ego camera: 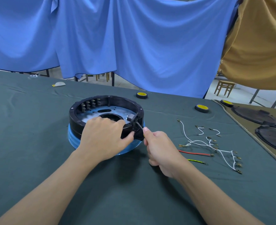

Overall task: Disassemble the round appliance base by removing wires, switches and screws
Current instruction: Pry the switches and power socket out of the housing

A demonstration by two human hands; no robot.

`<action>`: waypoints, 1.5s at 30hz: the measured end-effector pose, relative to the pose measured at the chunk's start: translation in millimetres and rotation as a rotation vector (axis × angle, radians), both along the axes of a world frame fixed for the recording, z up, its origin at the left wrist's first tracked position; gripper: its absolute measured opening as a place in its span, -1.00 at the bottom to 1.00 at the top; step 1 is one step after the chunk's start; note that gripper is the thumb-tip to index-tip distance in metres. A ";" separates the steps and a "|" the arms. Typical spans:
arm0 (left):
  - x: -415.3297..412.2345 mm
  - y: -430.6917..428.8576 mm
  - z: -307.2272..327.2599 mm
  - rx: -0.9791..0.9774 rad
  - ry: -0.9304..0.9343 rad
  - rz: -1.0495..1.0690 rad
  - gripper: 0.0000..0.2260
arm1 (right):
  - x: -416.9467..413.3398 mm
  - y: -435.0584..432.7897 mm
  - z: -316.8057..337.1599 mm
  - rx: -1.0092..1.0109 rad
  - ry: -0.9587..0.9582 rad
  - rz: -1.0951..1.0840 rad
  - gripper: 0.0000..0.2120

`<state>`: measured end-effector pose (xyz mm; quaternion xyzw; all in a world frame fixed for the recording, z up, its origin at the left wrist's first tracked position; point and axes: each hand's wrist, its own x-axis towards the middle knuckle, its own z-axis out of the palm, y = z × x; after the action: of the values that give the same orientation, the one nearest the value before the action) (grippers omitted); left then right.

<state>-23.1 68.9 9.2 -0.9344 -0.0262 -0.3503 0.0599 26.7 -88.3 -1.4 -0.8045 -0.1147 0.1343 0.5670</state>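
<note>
A round black appliance base [91, 101] with a blue lower rim lies upturned on the dark green table cover [36, 159]. Several switches [90, 103] line its far inner wall. My left hand [104, 135] grips the base's near rim, thumb against a black part on the right side. My right hand [160, 148] grips a screwdriver; its thin shaft [139, 125] points up-left into that black part [134, 121]. The handle is hidden in my fist. Removed white wires [203, 142], a red wire [194, 153] and a yellow-green wire [195, 161] lie to the right.
Two yellow-topped black tape rolls [141, 95] [201, 108] sit behind the base, a third [226, 103] on a tan mat at the right with two black round covers [255, 116] [273, 138]. Blue cloth hangs behind. A white scrap [58, 84] lies far left.
</note>
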 end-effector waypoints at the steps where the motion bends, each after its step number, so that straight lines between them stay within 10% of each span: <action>1: 0.3 -0.1 0.0 -0.004 -0.001 0.000 -0.55 | 0.1 -2.0 1.3 0.036 0.037 0.021 -0.63; 35: 4.9 4.6 -7.9 -0.151 -0.364 -0.220 -0.52 | 4.2 -40.2 17.4 0.013 -0.191 0.249 -0.55; 45: 9.8 -21.3 -9.4 0.114 -0.341 -0.489 -0.79 | 14.8 -51.9 25.6 0.355 -0.138 -0.152 -0.53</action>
<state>-13.3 47.6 -0.2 -0.8358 0.2098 -0.5070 0.0210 41.5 -140.2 24.2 -0.7057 -0.1140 0.0133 0.6991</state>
